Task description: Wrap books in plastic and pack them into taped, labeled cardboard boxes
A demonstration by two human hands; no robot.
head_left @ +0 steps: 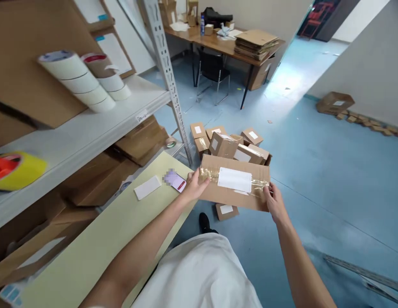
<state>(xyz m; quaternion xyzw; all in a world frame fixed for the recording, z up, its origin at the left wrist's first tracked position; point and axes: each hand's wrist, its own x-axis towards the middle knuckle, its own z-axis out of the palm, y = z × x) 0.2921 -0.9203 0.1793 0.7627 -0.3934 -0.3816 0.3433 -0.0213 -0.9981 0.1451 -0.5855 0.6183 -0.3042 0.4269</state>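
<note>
Between my two hands is a flat brown cardboard box (212, 188), held out in front of my body. Clear tape runs across its top, and a white label (234, 179) is stuck in the middle. My left hand (196, 187) grips the box's left end, thumb on top. At the opposite end, my right hand (274, 201) is closed round the edge. Fingers under the box are hidden. Beyond it, a heap of labelled cardboard boxes (224, 146) lies on the blue floor, and one small box (227, 211) rests nearer my foot.
To my left stands a pale yellow table (122, 239) with a phone (177, 181) and a white card (147, 188). Above it, a metal shelf (131, 105) holds tape rolls (78, 81). A wooden desk (229, 47) and black chair (212, 68) are at the back.
</note>
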